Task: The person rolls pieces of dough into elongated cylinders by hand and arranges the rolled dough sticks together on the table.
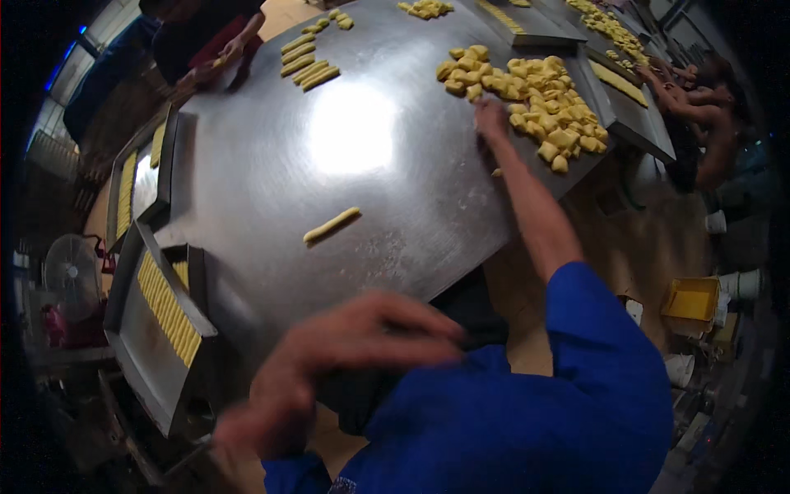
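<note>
At the near edge of a heap of yellow dough pieces (547, 103), my right hand (491, 121) reaches out with fingers curled. It touches or nearly touches a piece at the heap's left end; what lies under the fingers is hidden. My left hand (362, 333) is raised in front of my body, close to the camera. Motion smears its fingers, and I cannot make out anything in it. One rolled dough stick (332, 226) lies on the metal table (247, 165), beyond my left hand.
Trays with rows of dough sticks stand at the left, one near (169, 309) and one farther (141, 177). Across the table a person (222, 49) works beside several dough sticks (309, 62). More trays (629, 103) and another person's arms (687, 103) are at the right. A fan (72, 276) stands far left.
</note>
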A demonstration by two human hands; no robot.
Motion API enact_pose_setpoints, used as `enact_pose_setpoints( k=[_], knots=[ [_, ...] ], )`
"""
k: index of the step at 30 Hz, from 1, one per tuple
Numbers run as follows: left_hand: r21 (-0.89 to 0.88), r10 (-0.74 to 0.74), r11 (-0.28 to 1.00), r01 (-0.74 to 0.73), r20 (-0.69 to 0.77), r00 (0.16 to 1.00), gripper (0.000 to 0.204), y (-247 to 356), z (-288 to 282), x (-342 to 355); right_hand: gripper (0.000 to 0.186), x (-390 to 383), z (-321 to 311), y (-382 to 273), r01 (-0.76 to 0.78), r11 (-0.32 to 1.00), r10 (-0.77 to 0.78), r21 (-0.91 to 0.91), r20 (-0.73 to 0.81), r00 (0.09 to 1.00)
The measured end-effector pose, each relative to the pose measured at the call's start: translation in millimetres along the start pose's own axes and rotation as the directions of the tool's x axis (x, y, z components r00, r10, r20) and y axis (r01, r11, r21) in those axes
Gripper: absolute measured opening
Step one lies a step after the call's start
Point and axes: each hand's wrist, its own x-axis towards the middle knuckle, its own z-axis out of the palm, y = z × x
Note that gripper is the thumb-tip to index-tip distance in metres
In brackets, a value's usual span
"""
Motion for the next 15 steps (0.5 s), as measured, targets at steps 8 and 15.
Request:
enact_pose_setpoints(
  k=[8, 15],
  knots=[
    [-0.430, 0.254, 0.874, -0.226, 0.008, 0.967, 0.083, -32, 51, 27, 0.055, 10, -4, -35, -0.101, 0.971, 0.109, 0.218, -0.023, 0.994],
    [0.116, -0.346, 0.860, 0.496, -0.583, 0.735, 0.041, -57, 3, -17, 0.048, -170, -59, -102, -0.227, 0.517, -0.120, 0.826, 0.333, 0.935]
  ],
)
